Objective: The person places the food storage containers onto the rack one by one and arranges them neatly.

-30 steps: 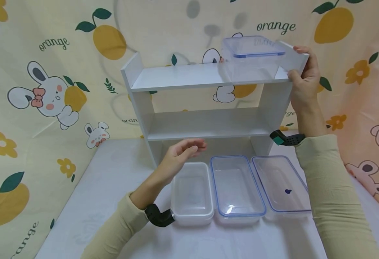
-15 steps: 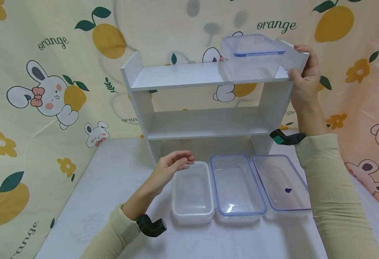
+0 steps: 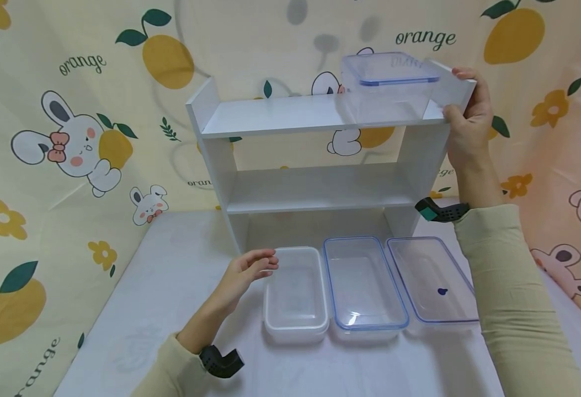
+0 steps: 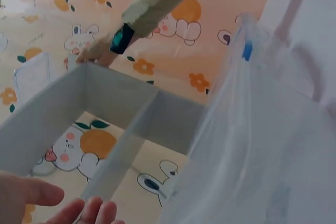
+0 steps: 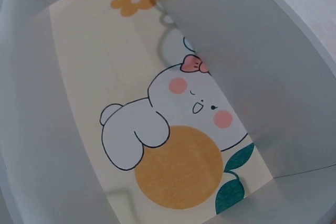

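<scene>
One white tabletop [image 3: 166, 270] | rabbit-print backdrop [image 3: 250, 38] | right hand [image 3: 471, 127] grips shelf [image 3: 315, 187]

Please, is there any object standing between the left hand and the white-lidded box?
Nothing visible does. In the head view, the left hand is by the rear left corner of the white-lidded box; the next box stands on the opposite side. Whether they touch is unclear.

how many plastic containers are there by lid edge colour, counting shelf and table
Blue edge: 3 (upper container, middle container, rightmost container)
Whitish edge, no blue: 1 (leftmost container)
Total: 4
</scene>
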Tool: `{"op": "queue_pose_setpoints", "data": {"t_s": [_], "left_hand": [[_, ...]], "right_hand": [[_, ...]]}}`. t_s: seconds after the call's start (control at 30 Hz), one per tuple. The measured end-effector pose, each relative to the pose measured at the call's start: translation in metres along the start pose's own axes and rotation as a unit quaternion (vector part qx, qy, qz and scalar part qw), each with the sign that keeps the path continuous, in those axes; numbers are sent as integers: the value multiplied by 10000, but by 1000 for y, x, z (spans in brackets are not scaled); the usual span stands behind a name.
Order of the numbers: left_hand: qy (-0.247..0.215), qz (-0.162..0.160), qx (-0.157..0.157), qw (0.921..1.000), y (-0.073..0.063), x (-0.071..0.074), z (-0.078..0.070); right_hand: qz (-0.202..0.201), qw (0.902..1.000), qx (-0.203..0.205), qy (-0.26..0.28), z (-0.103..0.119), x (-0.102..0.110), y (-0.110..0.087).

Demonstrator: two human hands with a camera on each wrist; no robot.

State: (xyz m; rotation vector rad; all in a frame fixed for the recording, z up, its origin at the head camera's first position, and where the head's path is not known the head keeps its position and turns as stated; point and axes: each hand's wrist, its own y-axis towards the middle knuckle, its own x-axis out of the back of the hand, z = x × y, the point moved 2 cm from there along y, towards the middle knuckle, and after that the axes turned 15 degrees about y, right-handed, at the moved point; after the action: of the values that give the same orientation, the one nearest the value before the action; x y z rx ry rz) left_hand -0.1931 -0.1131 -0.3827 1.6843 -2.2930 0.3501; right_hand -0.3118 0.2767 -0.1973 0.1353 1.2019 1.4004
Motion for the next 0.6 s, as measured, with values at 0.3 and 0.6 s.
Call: {"op": "queue_pose_setpoints", "data": {"t_s": [0.3, 0.6], "left_hand": [[-40, -379, 307, 9988, -2, 6, 20], [94, -646, 722, 9953, -4, 9, 37]], "right_hand": [[29, 10000, -3, -31, 0, -1, 0], [163, 9997, 152, -64, 0, 2, 0]]}}
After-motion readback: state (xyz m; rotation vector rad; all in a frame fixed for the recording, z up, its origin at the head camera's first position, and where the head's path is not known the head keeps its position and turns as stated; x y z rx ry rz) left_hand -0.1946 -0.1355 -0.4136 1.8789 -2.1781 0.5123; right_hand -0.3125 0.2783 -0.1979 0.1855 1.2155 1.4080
